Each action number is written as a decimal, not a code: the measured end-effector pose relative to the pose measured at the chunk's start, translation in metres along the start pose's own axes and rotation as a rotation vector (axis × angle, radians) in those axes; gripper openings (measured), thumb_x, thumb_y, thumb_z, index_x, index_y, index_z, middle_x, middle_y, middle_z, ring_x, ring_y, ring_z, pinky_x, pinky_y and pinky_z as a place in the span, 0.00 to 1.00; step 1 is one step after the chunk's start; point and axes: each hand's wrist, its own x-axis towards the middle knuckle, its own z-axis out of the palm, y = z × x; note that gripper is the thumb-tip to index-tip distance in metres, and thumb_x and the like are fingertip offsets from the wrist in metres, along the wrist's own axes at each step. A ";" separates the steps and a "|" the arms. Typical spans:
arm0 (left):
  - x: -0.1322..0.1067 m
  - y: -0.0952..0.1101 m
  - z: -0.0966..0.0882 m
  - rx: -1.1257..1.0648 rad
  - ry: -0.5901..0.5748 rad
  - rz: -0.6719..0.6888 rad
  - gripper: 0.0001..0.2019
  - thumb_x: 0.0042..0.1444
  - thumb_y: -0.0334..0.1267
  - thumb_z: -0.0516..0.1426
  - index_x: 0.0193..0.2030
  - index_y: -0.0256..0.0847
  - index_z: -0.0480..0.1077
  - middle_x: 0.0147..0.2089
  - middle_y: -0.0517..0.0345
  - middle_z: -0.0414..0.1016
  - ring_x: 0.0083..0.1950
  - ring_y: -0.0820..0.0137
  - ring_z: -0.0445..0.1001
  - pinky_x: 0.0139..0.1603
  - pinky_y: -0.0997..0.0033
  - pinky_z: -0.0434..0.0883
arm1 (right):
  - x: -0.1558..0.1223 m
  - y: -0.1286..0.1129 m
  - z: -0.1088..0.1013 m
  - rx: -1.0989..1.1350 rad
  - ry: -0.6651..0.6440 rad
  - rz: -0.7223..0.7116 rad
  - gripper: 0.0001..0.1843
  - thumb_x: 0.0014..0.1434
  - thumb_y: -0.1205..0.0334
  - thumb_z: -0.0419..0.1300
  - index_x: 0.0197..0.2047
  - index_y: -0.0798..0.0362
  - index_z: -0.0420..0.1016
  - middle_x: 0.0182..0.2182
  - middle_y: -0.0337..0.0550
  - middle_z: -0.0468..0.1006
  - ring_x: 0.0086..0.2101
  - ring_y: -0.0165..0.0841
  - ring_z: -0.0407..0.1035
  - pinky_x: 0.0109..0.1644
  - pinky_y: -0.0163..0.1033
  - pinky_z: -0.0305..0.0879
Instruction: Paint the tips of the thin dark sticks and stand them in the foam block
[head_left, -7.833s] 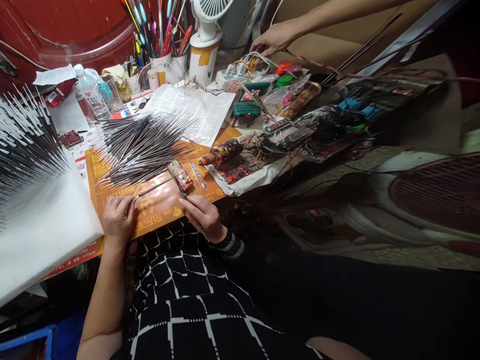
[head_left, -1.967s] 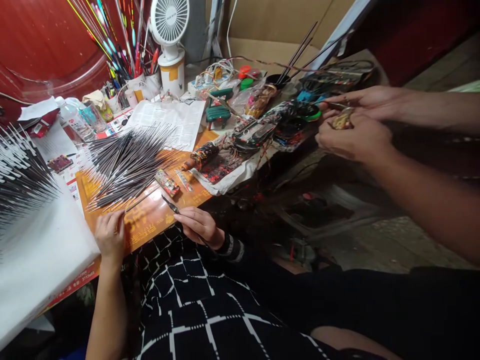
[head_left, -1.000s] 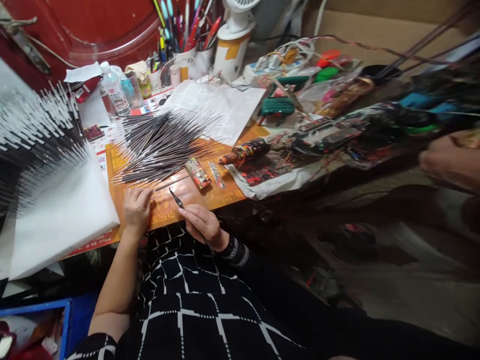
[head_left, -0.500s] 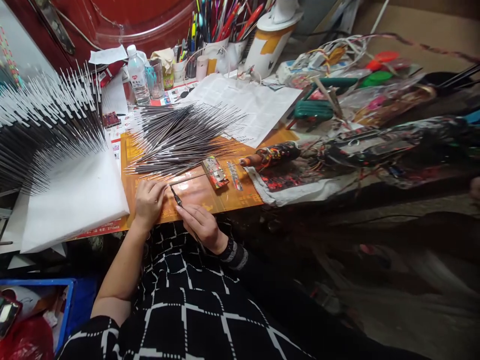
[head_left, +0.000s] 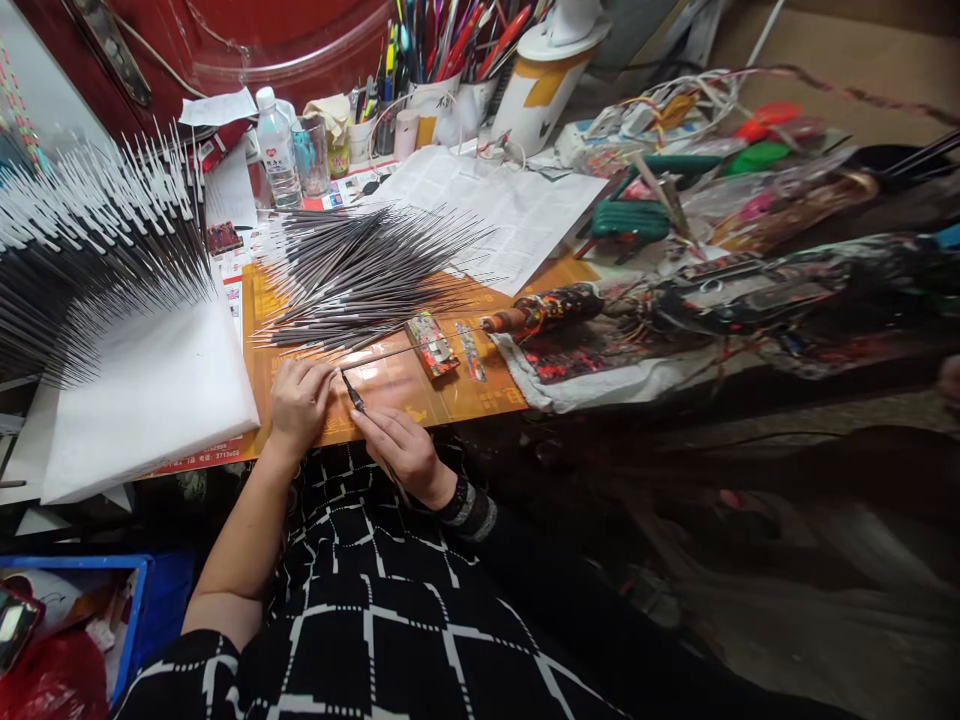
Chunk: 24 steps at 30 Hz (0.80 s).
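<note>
My left hand (head_left: pixel 301 400) pinches the near end of a thin dark rod (head_left: pixel 382 353) at the front of the orange board. The rod slants away to the right, its far end reaching the orange-brown tip of a paint-spattered spindle (head_left: pixel 504 321). In my right hand (head_left: pixel 405 455) is a slim brush (head_left: pixel 355 394), its dark tip up against the rod beside my left fingertips. A paint-smeared block (head_left: pixel 433 346) lies under or just behind the rod; whether they touch I cannot tell. Behind my hands lies a pile of similar dark rods (head_left: pixel 352 265).
White foam (head_left: pixel 150 380) at the left holds many upright rods with white ends (head_left: pixel 97 220). A water bottle (head_left: pixel 277 150) and pots of pens (head_left: pixel 435 100) stand at the back. A paint-stained cloth (head_left: pixel 600 385) lies right, a blue crate (head_left: pixel 142 620) below left.
The stretch of rod beside the brush tip was pale and now looks dark. Both hands have stayed almost in place.
</note>
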 end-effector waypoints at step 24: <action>0.000 0.000 0.000 0.005 -0.013 -0.009 0.09 0.68 0.38 0.55 0.41 0.42 0.77 0.38 0.55 0.79 0.41 0.65 0.71 0.45 0.64 0.67 | -0.003 0.000 0.001 0.035 -0.027 0.030 0.32 0.67 0.72 0.55 0.72 0.56 0.59 0.50 0.55 0.80 0.52 0.42 0.75 0.56 0.49 0.77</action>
